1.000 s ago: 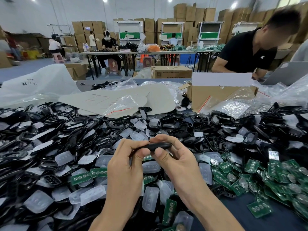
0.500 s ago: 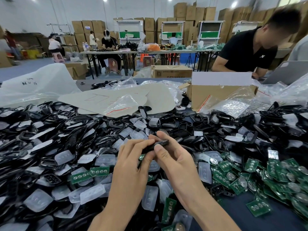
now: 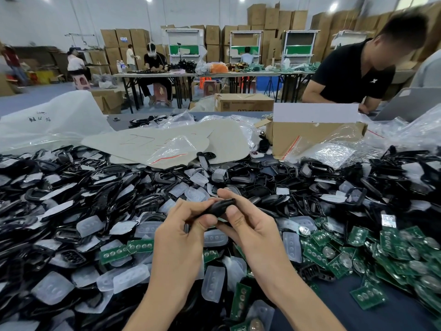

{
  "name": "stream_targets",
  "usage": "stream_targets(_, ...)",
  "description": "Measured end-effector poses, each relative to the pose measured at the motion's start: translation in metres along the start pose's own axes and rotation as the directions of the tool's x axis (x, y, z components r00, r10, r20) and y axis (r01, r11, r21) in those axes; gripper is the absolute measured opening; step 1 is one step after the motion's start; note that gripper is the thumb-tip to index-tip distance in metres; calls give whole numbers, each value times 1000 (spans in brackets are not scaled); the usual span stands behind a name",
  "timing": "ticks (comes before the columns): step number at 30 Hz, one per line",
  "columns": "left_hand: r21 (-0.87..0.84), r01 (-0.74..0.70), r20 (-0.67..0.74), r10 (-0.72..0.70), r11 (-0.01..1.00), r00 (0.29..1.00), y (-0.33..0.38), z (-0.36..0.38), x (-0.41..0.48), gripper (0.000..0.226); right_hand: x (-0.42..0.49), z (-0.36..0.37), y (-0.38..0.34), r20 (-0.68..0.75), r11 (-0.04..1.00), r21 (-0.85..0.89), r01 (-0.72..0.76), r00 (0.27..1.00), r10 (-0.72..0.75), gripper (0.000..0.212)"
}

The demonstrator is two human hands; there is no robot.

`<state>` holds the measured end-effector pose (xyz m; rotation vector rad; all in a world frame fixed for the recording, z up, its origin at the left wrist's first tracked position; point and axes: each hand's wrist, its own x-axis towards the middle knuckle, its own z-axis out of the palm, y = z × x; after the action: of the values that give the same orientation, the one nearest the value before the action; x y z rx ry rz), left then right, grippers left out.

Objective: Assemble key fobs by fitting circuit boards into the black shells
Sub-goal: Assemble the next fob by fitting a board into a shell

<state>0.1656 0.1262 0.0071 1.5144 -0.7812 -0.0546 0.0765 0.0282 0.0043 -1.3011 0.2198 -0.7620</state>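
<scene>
Both hands pinch one black key fob shell (image 3: 220, 207) above the table's middle. My left hand (image 3: 181, 232) grips its left end with thumb and fingers. My right hand (image 3: 248, 225) holds its right end, thumb underneath and forefinger on top. The shell is seen edge-on, so its inside is hidden. Below and around lies a deep heap of black shells (image 3: 100, 197) mixed with translucent button pads (image 3: 130, 278). Green circuit boards (image 3: 391, 249) with round contacts are piled at the right, and a few more green boards (image 3: 126, 249) lie left of my left wrist.
A cardboard box (image 3: 310, 134) with plastic bags stands at the back right. Grey cardboard sheets (image 3: 167, 142) and a white bag (image 3: 47, 120) lie at the back left. A person in a black shirt (image 3: 353, 75) works across the table. Blue table surface (image 3: 358, 316) shows at the front right.
The hands have lifted slightly and tilted the shell. My left thumb and fingers now wrap further under its left end.
</scene>
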Motion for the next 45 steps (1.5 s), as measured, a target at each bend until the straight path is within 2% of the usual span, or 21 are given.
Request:
stream_targets(5,-35,46,21,-45,998,999,1,-2,1,41,0,0,-1,-17,1000,-12,12,1000,-12,22)
stream_targets(9,-176,151,29,-148,973,989,4,-2,1,11,0,-1,-1,-31,999,-36,3,999,-4,20)
stream_targets(11,-231,219,51,-213,948,976,1,-5,4,16,1,-3,0,-23,999,-44,-8,1000,7,22)
stream_targets(14,-299,340,187,-295,891,937,-1,-9,7,32,3,-6,0,16,998,-55,-34,999,35,29)
stream_targets(16,-277,359,223,-304,891,926,-2,-10,8,36,3,-8,1,59,996,-82,-40,997,44,33)
stream_targets(18,-189,295,197,-258,937,946,-4,-9,6,33,3,-10,3,64,993,-114,-27,997,34,31)
stream_targets(20,-73,157,151,-145,985,978,-2,-8,1,26,4,-11,5,35,994,-108,-9,999,12,32)
stream_targets(23,59,-29,146,20,998,989,3,-4,-4,23,4,-13,9,-14,997,-76,11,1000,-12,32)
stream_targets(26,296,-285,124,259,912,958,0,-1,-7,26,3,-12,10,-38,993,-113,17,999,-22,28)
stream_targets(28,411,-381,78,384,828,920,-5,-1,-7,26,2,-11,9,-44,997,-71,10,999,-13,32)
stream_targets(30,458,-410,26,450,789,893,-6,-2,-7,25,2,-7,8,-46,1000,17,-6,999,6,34)
stream_targets(32,454,-410,-1,461,791,888,-7,-3,-6,25,0,0,7,-22,982,178,-66,997,71,34)
stream_targets(34,439,-398,-5,445,806,896,-8,-3,-5,34,-4,8,8,65,919,355,-171,985,158,40)
stream_targets(36,406,-382,-3,419,830,908,-11,-4,-5,40,-7,15,9,129,852,461,-248,969,212,45)
stream_targets(40,341,-359,-40,395,869,918,-11,-3,-4,49,-8,18,8,107,789,562,-248,968,228,43)
stream_targets(45,320,-361,-63,400,876,914,-7,-3,-5,56,-6,17,8,95,782,574,-241,969,229,40)
